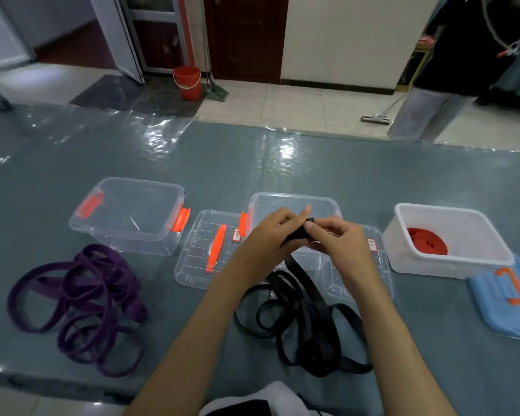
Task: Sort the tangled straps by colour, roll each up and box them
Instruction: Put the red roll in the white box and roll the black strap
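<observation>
While both hands met at the centre of the frame, the left hand [267, 232] and the right hand [333, 238] pinched the end of the black strap [300, 313] between curled fingers and thumbs, a small started roll showing between them. From that grip the strap dropped to a loose tangle of loops on the table [327, 163], low and just right of centre, between the two forearms.

At the lower left lay the purple strap [78, 304], an unrolled heap of loops, well apart from the black one. Just above it stood a clear box [129, 214] with orange latches. A second clear box [294, 205] stood behind the hands, partly hidden by them. Two clear lids lay flat near it: one with an orange handle [204, 253] left of the hands, the other [370, 265] under the right wrist.

At the right, a white box [445, 241] held a rolled red strap [427, 244]. A blue lid [505, 298] with an orange handle lay just below it at the frame's right edge.
</observation>
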